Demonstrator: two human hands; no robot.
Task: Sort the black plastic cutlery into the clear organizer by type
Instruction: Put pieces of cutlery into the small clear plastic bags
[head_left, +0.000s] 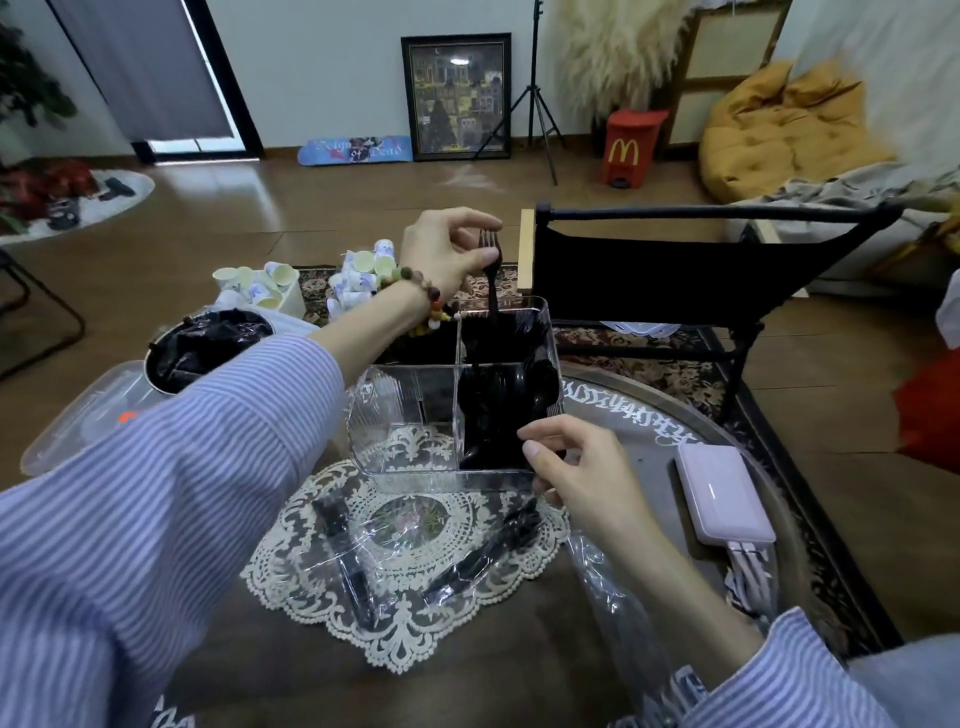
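The clear organizer (400, 431) stands on a lace doily in the middle of the table. Its right near compartment holds several black spoons (498, 410). My left hand (447, 254) pinches a black fork (489, 270) near its tines, upright, with the handle reaching down into the far right compartment. My right hand (566, 462) grips the organizer's near right corner. Two wrapped bundles of black cutlery lie on the doily, one on the left (345, 558), one on the right (488, 551).
A bowl of black wrappers (208, 343) and a clear lid (78, 415) sit at the left. Paper cups (358, 275) lie behind the organizer. A pink power bank (724, 493) rests at the right, a clear plastic bag (618, 603) near my right wrist. A black chair (675, 275) stands beyond the table.
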